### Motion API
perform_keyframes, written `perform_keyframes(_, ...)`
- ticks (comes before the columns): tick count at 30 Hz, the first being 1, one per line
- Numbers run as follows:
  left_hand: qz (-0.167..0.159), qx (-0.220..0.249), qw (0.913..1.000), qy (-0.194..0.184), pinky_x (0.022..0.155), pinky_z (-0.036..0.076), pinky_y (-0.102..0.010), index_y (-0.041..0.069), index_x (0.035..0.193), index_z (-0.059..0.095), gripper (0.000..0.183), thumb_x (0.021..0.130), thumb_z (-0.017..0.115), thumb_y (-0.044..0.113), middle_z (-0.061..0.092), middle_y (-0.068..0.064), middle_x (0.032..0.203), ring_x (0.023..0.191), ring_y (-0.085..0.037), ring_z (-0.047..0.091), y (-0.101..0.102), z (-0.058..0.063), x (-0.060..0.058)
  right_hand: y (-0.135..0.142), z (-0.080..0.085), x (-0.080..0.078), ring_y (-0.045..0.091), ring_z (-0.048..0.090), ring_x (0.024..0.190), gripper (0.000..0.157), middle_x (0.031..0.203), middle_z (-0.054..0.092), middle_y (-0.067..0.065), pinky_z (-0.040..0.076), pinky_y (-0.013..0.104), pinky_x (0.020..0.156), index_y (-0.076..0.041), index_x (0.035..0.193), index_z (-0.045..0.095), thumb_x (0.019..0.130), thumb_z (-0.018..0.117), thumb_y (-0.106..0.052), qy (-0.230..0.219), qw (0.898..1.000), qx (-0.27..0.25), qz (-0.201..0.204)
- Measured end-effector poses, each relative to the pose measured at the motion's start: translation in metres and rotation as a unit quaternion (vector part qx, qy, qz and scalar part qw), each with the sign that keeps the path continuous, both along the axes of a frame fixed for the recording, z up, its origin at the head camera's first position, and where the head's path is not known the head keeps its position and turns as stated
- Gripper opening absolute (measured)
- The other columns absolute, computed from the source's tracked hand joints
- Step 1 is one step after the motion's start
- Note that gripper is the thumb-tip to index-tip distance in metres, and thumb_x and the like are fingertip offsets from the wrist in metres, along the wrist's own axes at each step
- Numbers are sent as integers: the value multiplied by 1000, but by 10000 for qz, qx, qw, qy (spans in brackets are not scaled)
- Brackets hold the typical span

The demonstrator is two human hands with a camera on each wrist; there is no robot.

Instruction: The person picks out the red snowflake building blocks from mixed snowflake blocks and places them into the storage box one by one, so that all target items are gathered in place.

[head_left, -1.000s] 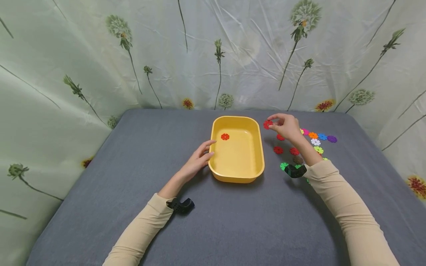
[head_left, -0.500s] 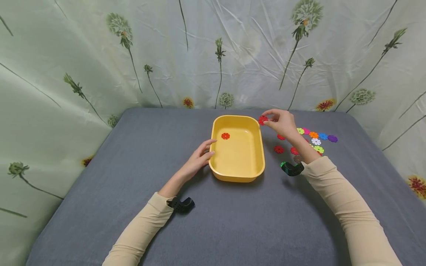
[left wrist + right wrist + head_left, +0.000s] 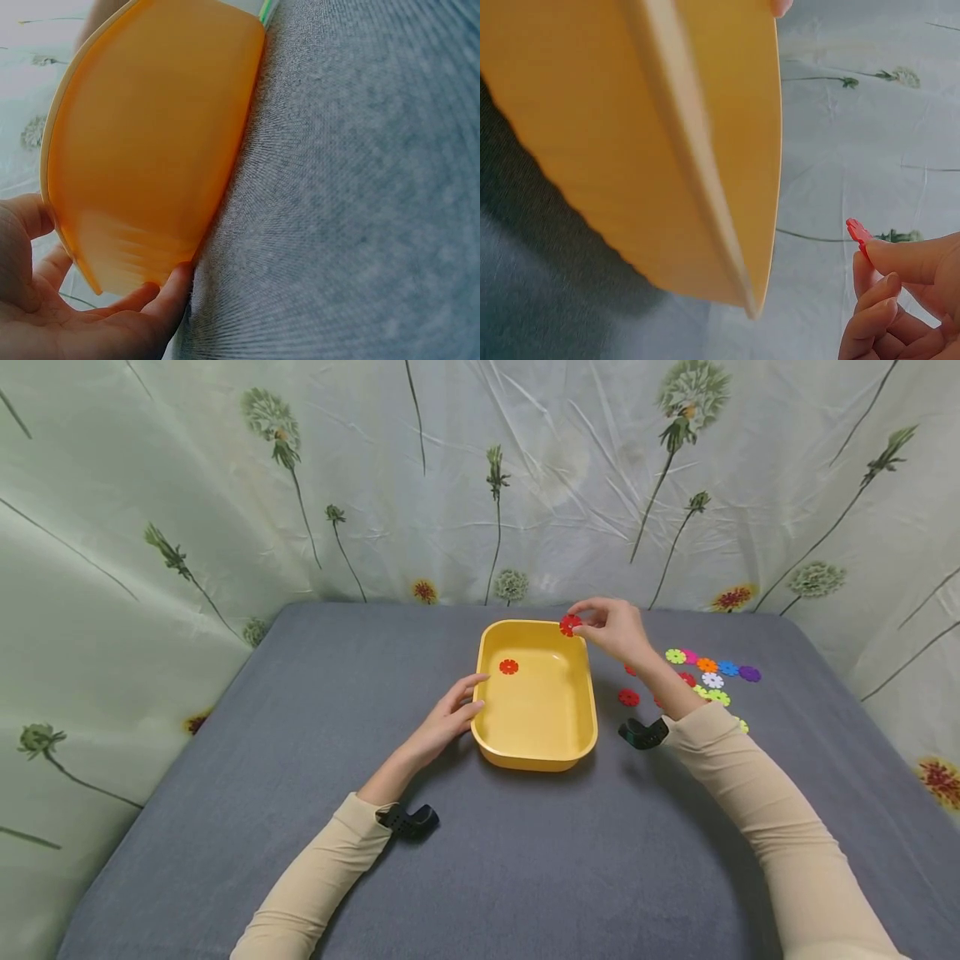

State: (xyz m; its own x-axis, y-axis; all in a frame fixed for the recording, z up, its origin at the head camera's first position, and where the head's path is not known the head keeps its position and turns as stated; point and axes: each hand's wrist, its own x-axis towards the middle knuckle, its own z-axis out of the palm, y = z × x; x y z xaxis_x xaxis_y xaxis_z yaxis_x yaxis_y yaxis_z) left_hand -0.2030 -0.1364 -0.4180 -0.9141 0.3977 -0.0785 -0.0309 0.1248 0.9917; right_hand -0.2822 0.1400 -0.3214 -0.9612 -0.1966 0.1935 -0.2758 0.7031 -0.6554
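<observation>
A yellow plastic basin [image 3: 535, 727] stands on the grey cloth. My left hand [image 3: 441, 724] holds its left side; in the left wrist view some fingertips [image 3: 177, 281] lie against the outer wall and the thumb meets the rim. Above the basin's far right corner, my right hand [image 3: 618, 631] pinches a red notched plastic disc [image 3: 570, 625] between thumb and forefinger. The right wrist view shows this disc edge-on, apart from the rim. Inside the basin, toward the left, lies an orange-red notched disc [image 3: 508, 667].
Several notched discs in other colours lie right of the basin, among them a purple disc [image 3: 750, 673], a white disc [image 3: 712, 680] and a red disc [image 3: 628, 697]. My right forearm hides some. A dandelion-print curtain [image 3: 420, 485] hangs behind the table [image 3: 480, 868].
My right hand has carried the red disc leftward from beside the basin to above its far right corner. The left hand and the basin have stayed in place.
</observation>
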Motion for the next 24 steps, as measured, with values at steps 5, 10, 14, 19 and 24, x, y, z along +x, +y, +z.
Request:
perform_keyframes(5, 1, -22, 9999, -106, 102, 43, -43, 22, 145, 28, 47, 100, 43, 20, 32, -17, 146, 127, -33, 45, 1, 3, 1, -10, 0, -1, 24, 62, 79, 24, 90, 70, 18, 43, 21, 62, -11, 108, 68, 84, 67, -14, -78, 9999, -80, 17)
perform_keyframes(10, -96, 16, 9998, -155, 104, 40, -46, 17, 147, 25, 49, 100, 41, 17, 29, -21, 147, 128, -37, 43, 1, 17, 8, -18, 1, -2, 24, 61, 76, 24, 86, 69, 18, 42, 21, 59, -11, 107, 69, 84, 68, -13, -66, 9999, -58, 61)
perform_keyframes(14, -136, 41, 9998, -137, 104, 40, -47, 14, 147, 24, 50, 100, 41, 16, 28, -23, 147, 128, -39, 43, 2, 27, 13, -24, 3, -2, 24, 62, 75, 23, 86, 69, 18, 41, 21, 59, -10, 107, 69, 83, 68, -13, -56, 9999, -68, 137)
perform_keyframes(19, -111, 28, 9998, -166, 103, 42, -44, 14, 147, 25, 50, 100, 41, 16, 29, -23, 147, 128, -38, 43, 2, 24, 11, -31, 3, -2, 21, 61, 73, 23, 84, 69, 17, 41, 22, 59, -10, 106, 69, 83, 68, -13, -90, 9995, -131, 257)
perform_keyframes(24, -62, 59, 9998, -158, 102, 43, -42, 18, 147, 25, 50, 100, 42, 17, 30, -20, 147, 128, -36, 44, 1, 8, 2, -38, 2, -3, 14, 58, 67, 23, 81, 69, 15, 41, 21, 59, -10, 105, 70, 82, 68, -12, -188, 9990, -183, 372)
